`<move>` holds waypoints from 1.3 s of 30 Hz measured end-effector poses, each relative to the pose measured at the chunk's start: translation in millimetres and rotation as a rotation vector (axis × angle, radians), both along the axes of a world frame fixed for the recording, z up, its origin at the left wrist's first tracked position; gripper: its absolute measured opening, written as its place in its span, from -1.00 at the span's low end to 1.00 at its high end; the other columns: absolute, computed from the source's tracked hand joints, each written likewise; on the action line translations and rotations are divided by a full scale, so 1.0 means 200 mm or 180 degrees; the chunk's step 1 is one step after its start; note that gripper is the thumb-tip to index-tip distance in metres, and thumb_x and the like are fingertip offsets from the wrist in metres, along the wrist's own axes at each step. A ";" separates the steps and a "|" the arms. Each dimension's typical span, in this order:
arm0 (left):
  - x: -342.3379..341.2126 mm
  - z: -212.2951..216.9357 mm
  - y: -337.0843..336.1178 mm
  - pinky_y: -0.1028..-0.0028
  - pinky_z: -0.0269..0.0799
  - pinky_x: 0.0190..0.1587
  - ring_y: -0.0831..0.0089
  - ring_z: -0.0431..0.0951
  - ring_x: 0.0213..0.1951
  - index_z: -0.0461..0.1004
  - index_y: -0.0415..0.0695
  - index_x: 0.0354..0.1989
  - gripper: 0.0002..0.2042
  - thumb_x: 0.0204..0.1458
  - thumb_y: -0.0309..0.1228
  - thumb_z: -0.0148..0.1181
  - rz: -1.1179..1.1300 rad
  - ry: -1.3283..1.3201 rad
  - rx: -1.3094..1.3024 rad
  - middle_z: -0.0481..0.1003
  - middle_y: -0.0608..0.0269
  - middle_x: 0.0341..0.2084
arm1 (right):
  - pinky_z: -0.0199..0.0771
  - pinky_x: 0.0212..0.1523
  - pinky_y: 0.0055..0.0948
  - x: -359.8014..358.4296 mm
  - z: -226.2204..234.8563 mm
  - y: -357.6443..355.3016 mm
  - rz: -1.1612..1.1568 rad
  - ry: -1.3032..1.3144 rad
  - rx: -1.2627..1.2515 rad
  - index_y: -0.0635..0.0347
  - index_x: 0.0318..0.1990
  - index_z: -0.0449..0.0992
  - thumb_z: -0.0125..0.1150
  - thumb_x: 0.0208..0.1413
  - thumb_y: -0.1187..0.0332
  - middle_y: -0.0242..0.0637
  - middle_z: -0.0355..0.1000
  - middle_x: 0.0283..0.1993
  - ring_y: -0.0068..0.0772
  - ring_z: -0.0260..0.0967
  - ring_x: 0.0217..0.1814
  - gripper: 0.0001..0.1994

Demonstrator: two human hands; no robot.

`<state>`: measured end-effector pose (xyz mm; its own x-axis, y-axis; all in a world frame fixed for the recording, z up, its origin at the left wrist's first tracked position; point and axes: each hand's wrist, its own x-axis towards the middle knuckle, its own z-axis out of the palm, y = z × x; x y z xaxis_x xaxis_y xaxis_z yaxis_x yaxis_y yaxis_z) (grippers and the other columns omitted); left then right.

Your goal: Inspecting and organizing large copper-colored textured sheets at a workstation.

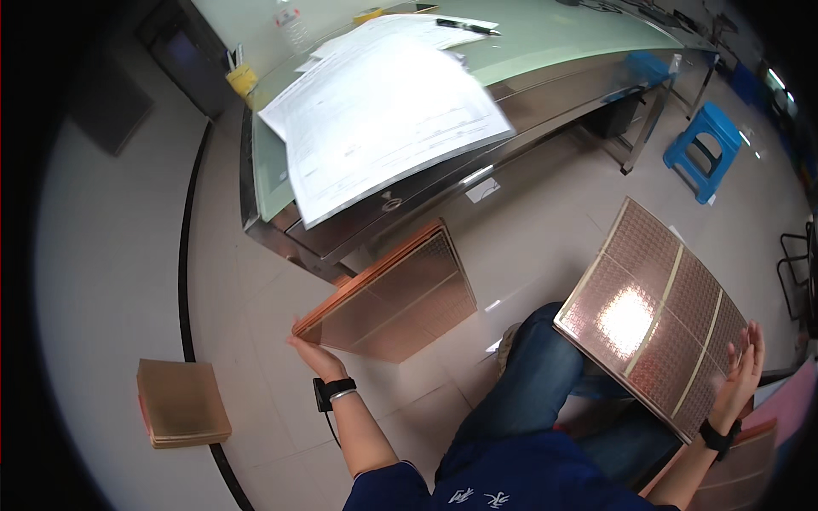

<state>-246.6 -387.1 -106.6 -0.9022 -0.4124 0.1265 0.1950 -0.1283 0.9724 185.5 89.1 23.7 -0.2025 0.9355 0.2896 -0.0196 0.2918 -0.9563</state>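
A stack of copper-coloured circuit board panels (400, 298) stands tilted by the desk's near corner. My left hand (318, 358) touches its near left corner, fingers stretched along the edge and partly hidden. Across my thighs lies another patterned copper circuit board panel (588, 294), divided by pale strips and glaring with reflected light; whether it is one sheet or several I cannot tell. At its right edge my right hand (740, 375) is open, fingers extended upward beside the panel.
Ahead stands a green-topped metal desk (545, 51) with papers (392, 119) overhanging its edge. A brown panel stack (183, 404) sits by the left wall. A blue stool (705, 152) is at the far right; more copper panels (737, 473) lie below my right forearm.
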 end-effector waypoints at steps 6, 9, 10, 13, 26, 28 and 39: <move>0.01 -0.08 -0.06 0.44 0.11 0.09 0.44 0.28 -0.05 0.26 -0.22 -0.08 -0.58 0.18 -0.07 -0.16 -0.0285 0.0255 0.0187 0.32 0.20 -0.14 | 0.36 -0.05 -0.57 -0.32 0.02 -0.20 0.0554 -0.0314 -0.0162 0.15 0.16 0.22 -0.16 0.24 0.36 -0.30 0.20 0.18 -0.49 0.23 0.11 -0.65; 0.02 -0.10 -0.12 0.48 0.14 0.04 0.53 0.29 -0.12 0.28 -0.19 -0.13 -0.73 0.10 -0.29 0.07 -0.0735 0.0113 0.0085 0.34 0.28 -0.21 | 0.37 -0.09 -0.57 -0.40 0.02 -0.28 0.0671 -0.0612 -0.0147 0.16 0.15 0.23 -0.13 0.23 0.36 -0.29 0.22 0.16 -0.52 0.26 0.05 -0.65; 0.03 -0.11 -0.14 0.48 0.14 0.04 0.53 0.29 -0.12 0.28 -0.19 -0.13 -0.73 0.10 -0.29 0.07 -0.0720 0.0102 0.0093 0.34 0.28 -0.21 | 0.37 -0.09 -0.57 -0.41 -0.01 -0.29 0.0781 -0.0570 -0.0200 0.15 0.15 0.23 -0.13 0.22 0.36 -0.28 0.22 0.15 -0.51 0.26 0.05 -0.65; 0.04 -0.12 -0.17 0.52 0.16 -0.01 0.59 0.30 -0.20 0.28 -0.17 -0.19 -0.77 0.02 -0.44 0.17 -0.0885 0.0007 0.0280 0.36 0.34 -0.27 | 0.38 -0.12 -0.57 -0.44 -0.06 -0.31 0.0913 -0.0590 -0.0289 0.14 0.15 0.24 -0.13 0.22 0.37 -0.26 0.23 0.14 -0.49 0.26 0.04 -0.66; 0.25 0.13 0.19 0.58 0.29 -0.28 0.61 0.34 -0.39 0.37 -0.21 -0.35 -0.81 -0.10 -0.49 0.26 -0.0933 0.0111 -0.0916 0.39 0.35 -0.43 | 0.46 -0.21 -0.55 -0.78 -0.06 -0.53 0.1877 -0.0901 -0.0414 0.24 0.17 0.18 -0.13 0.18 0.47 -0.09 0.25 0.10 -0.42 0.39 -0.13 -0.62; 0.28 0.17 0.30 0.57 0.30 -0.34 0.61 0.35 -0.42 0.38 -0.21 -0.38 -0.80 -0.13 -0.49 0.29 -0.1042 0.0292 -0.1105 0.39 0.33 -0.46 | 0.46 -0.20 -0.54 -0.89 -0.07 -0.59 0.2344 -0.1021 -0.0603 0.20 0.24 0.07 -0.11 0.17 0.49 -0.06 0.23 0.13 -0.40 0.39 -0.10 -0.54; 0.54 0.25 0.82 0.35 0.30 -0.48 0.23 0.40 -0.51 0.39 -0.18 -0.45 -0.70 -0.37 -0.48 0.41 -0.2103 0.1868 -0.1788 0.42 0.19 -0.53 | 0.51 -0.36 -0.57 -1.27 -0.11 -0.68 0.3543 -0.1376 -0.2377 0.24 0.24 0.04 -0.11 0.18 -0.01 0.04 0.19 0.16 -0.41 0.45 -0.26 -0.38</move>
